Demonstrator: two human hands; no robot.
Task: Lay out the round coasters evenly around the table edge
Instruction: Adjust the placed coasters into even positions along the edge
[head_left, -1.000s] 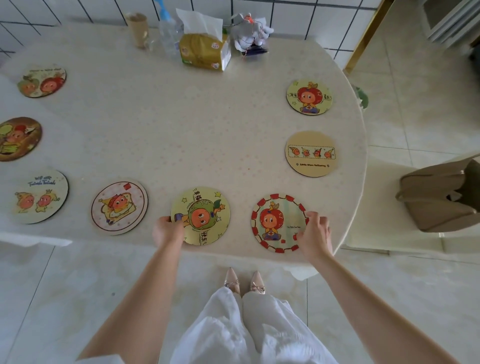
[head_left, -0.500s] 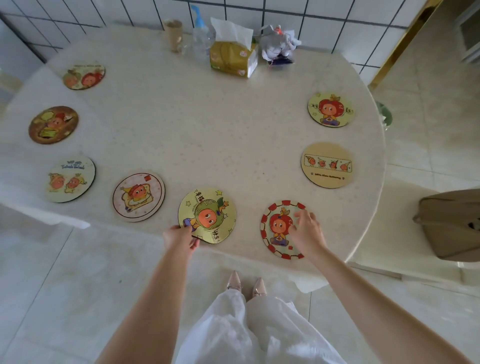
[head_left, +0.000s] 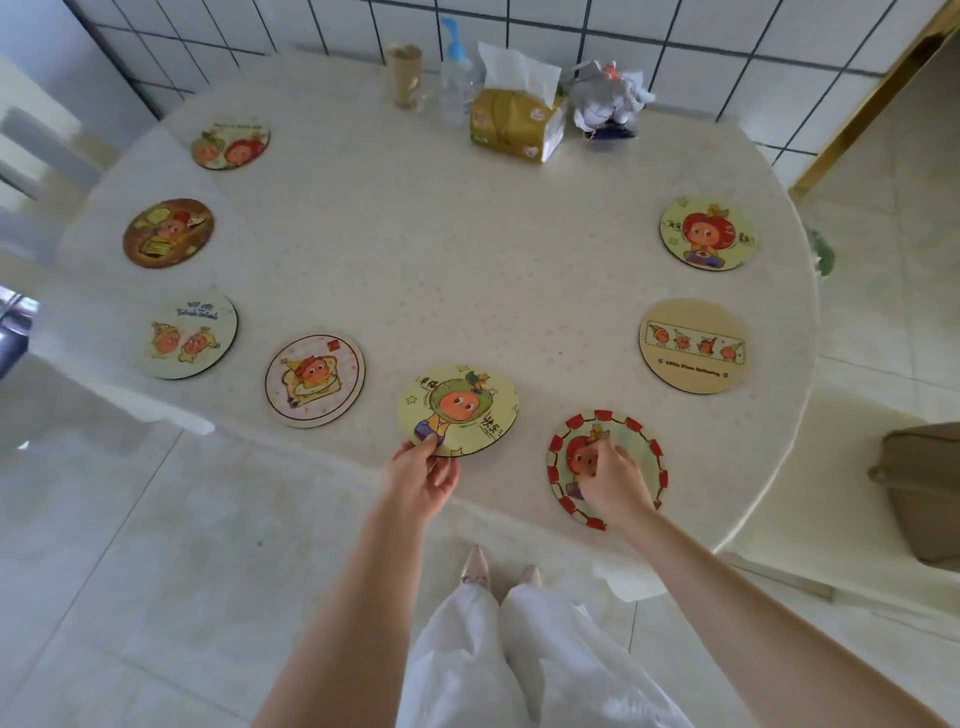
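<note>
Several round cartoon coasters lie along the edge of the round cream table (head_left: 467, 260). My left hand (head_left: 423, 475) pinches the near rim of the yellow-green coaster (head_left: 460, 408). My right hand (head_left: 613, 480) rests with bent fingers on top of the red-bordered coaster (head_left: 634, 447), covering its lower middle. To the left lie a pink-rimmed coaster (head_left: 314, 379), a pale coaster with two figures (head_left: 189, 335), a brown one (head_left: 169, 233) and a far one (head_left: 231, 144). On the right lie a tan coaster (head_left: 693, 345) and a yellow one (head_left: 706, 234).
At the table's back by the tiled wall stand a paper cup (head_left: 405, 75), a clear pump bottle (head_left: 457, 85), a tissue box (head_left: 517, 119) and a crumpled white bundle (head_left: 610, 98). A brown bag (head_left: 919, 488) sits on a chair at the right. A chair (head_left: 47, 156) stands left.
My view has lifted back from the table. My right hand slid from the red-bordered coaster's right rim onto its face. My left hand stays at the yellow-green coaster's near edge.
</note>
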